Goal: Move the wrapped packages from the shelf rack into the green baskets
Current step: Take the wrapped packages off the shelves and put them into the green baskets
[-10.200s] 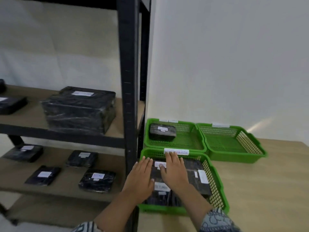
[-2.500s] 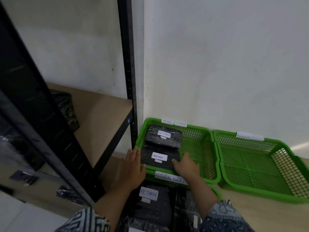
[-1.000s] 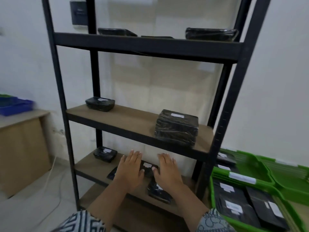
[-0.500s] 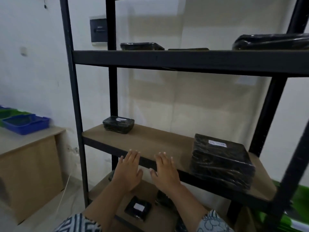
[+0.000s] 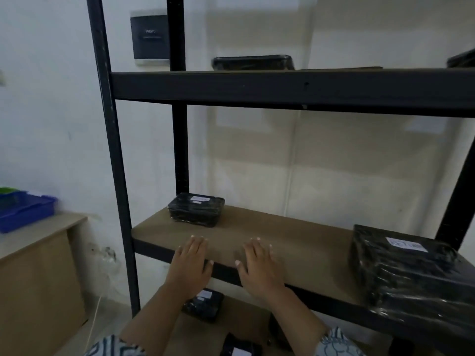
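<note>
- Two sets of fingers (image 5: 198, 246) lie straight and spread, gripping nothing. The left hand (image 5: 189, 265) and right hand (image 5: 258, 268) are held flat, side by side, over the front edge of the middle shelf (image 5: 295, 242), likely poised to reach for a parcel.
- Nearest is the small wrapped package (image 5: 196, 209) at that shelf's back left corner; a large wrapped package (image 5: 406, 273) fills its right end.
- A top package (image 5: 253, 62) lies on the upper shelf (image 5: 282, 86), a lower package (image 5: 203, 304) on the bottom shelf (image 5: 241, 314).
- At left, a blue basket (image 5: 25, 211) sits on the desk (image 5: 38, 235), contents unclear; no green baskets clearly show.
</note>
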Demonstrator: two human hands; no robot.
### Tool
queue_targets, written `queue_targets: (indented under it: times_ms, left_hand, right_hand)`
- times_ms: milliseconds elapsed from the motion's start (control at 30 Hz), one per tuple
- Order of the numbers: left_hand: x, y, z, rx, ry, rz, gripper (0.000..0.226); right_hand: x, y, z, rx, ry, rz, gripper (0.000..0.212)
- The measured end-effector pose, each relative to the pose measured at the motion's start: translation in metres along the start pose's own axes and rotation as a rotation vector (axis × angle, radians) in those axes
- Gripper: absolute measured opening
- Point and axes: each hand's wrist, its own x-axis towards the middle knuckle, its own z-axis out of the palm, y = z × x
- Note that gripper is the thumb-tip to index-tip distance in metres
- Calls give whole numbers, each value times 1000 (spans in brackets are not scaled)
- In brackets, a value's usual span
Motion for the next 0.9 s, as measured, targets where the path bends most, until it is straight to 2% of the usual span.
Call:
queue_targets:
  times_ms: [167,433,567,633,733,833,900]
  left_hand:
    - [31,-65,-4,-12,47,106,82]
    - [73,-148,1,-137,45,138,81]
    - [81,-165,12,-166,-35,141,87]
    - [81,-169,18,-154,-32,133,79]
    - [83,-176,21,-137,-46,141,50]
    - [86,-178,24,-123,25,165,43]
    - [87,-179,26,-112,56,175,42]
  right_hand:
    - [47,-42,9,-1,19,63,58]
    - [111,-85,18,58,101,260,57]
    - [144,-89,11,98,130,393,56]
    - [158,-91,9,147,92,453,60]
    - [179,-93,11,219,28,540,73]
    - [198,-93,20,271,-8,614,86]
    - [204,-94,26,292,-2,640,86]
